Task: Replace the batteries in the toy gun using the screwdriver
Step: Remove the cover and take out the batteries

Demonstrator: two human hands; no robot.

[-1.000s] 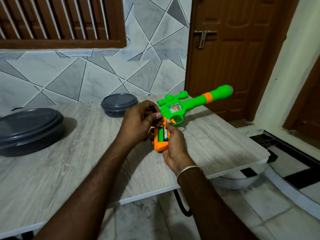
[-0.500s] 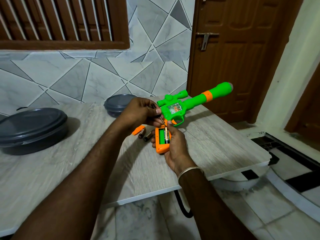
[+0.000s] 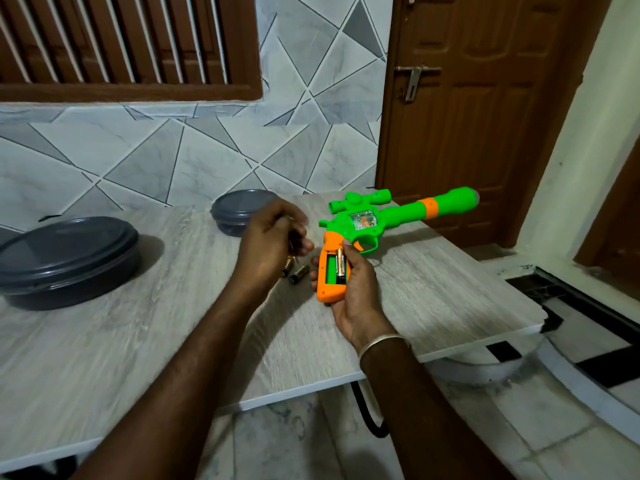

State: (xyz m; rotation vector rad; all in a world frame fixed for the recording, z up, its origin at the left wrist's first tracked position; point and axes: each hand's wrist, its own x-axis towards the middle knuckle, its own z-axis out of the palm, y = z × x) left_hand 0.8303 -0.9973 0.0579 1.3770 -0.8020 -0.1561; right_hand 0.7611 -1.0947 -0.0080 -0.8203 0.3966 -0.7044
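- Orange plastic is filling the right hand (image 3: pixel 356 292): it is gripping the toy gun (image 3: pixel 367 223) by the handle, with the thumb lying beside the open battery bay and the barrel pointing away over the bench (image 3: pixel 138 341).
- One battery (image 3: pixel 341 270) is sitting in the slot nearest that thumb, and the slot beside it is showing bare green. With no cover holding it, tipping the handle towards the left hand could be letting it drop out.
- The left hand (image 3: pixel 270 244), just beside the handle, is curling its fingers round a thin dark tool, seemingly the screwdriver (image 3: pixel 292 244). Blur is hiding the tip. Picking up a cell with that hand so occupied is risking a fumble.
- The loose batteries (image 3: pixel 298 274) are lying just below the left hand's fingertips, between the two hands. Spent and fresh are looking alike, so a dead or reversed one could be going in.
- Being round, they could be rolling off the bench at a knock.
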